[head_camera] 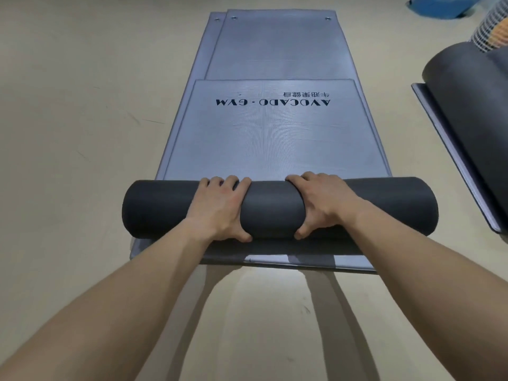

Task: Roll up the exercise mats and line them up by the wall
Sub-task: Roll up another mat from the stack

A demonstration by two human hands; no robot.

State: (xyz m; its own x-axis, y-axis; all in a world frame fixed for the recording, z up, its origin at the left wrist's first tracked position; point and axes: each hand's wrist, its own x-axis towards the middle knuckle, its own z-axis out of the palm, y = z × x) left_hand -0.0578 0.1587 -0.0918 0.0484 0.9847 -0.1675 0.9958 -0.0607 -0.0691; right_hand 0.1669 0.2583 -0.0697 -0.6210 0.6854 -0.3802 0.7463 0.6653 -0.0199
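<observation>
Left hand (220, 207) and right hand (321, 204) each grip the dark rolled portion (272, 209) of a grey mat (275, 138), fingers curled over it. The mat lies partly unrolled on the floor (82, 133), atop other flat mats (275, 48).

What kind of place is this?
Most likely a gym or fitness studio. The top mat is printed "AVOCADO · GYM", more mats lie stacked under it on a bare floor, and a rolled mat sits at right.

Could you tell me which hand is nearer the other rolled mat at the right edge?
Right. Both grip the centre roll; the right hand sits on the side toward that mat, the left hand farther off.
</observation>
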